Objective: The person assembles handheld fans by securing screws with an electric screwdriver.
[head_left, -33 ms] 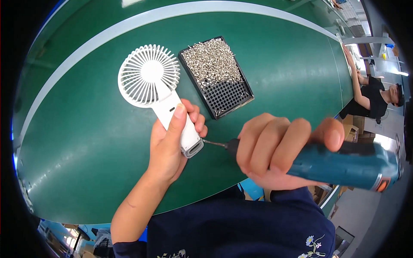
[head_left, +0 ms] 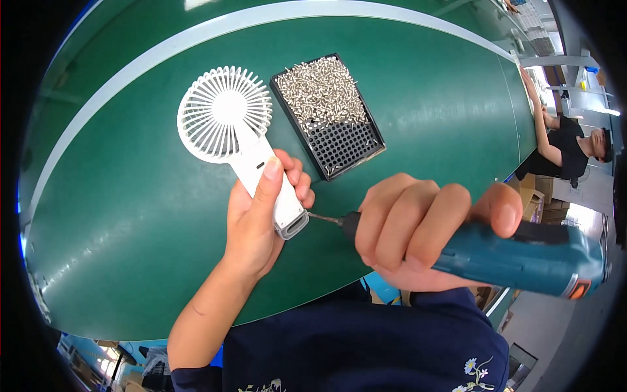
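Near the green worktop's (head_left: 424, 98) front edge, the left hand (head_left: 258, 219) clamps the white plastic handheld fan (head_left: 232, 127); the right hand (head_left: 418, 225) grips a teal electric screwdriver (head_left: 522, 258), bit at the handle base. Fastening looks underway; the black screw tray (head_left: 339, 147) is part-filled.

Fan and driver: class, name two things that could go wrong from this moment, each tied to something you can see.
1. The left hand grips the fan by its handle while the driver in the right hand has its bit at the handle's end. A slip could jab the fingers close by.
2. The tray heaped with screws lies just behind the hands; a nudge might scatter them.
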Demonstrator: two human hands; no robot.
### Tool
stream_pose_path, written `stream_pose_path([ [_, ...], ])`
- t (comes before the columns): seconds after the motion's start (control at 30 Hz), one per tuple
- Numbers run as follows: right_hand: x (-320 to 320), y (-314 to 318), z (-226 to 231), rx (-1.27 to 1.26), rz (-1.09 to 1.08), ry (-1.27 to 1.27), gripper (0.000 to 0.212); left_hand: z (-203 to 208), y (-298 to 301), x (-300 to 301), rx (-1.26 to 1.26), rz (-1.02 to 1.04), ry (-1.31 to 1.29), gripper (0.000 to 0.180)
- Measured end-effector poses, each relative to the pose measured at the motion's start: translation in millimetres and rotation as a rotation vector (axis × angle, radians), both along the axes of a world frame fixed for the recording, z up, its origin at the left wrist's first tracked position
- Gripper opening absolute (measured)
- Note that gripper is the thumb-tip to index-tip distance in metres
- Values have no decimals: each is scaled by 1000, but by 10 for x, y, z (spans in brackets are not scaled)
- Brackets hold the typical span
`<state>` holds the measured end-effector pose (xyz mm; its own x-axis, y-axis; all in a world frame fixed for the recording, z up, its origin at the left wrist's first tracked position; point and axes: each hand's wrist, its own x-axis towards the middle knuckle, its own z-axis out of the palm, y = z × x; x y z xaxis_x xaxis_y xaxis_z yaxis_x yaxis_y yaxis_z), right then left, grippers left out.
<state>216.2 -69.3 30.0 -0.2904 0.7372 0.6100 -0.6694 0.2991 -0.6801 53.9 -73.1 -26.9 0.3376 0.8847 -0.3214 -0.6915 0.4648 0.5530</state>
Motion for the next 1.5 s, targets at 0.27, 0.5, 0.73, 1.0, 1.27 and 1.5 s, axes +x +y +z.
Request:
stream_pose_path([
  [0.27,-135,-12,-128,10,-107,-9,41,-4,12,-14,1,-9,-25,25],
  [0.5,-170,-44,-129,-15,-133,-29,38,11,14,-25,-17,-16,-25,24],
  [0.73,-188,-29,-87,-31,-171,-38,45,-18,34,-21,23,-34,-58,23],
  [1.0,57,303,-162,-81,-421,81,76,77,2,-56,-29,-28,35,22],
  [1.27,78,379,-245,-101,-357,-2,83,110,18,-164,-94,-75,-53,21],
  [1.5,28,388,-300,-120,-364,-9,83,97,-17,-145,-38,-86,12,12],
])
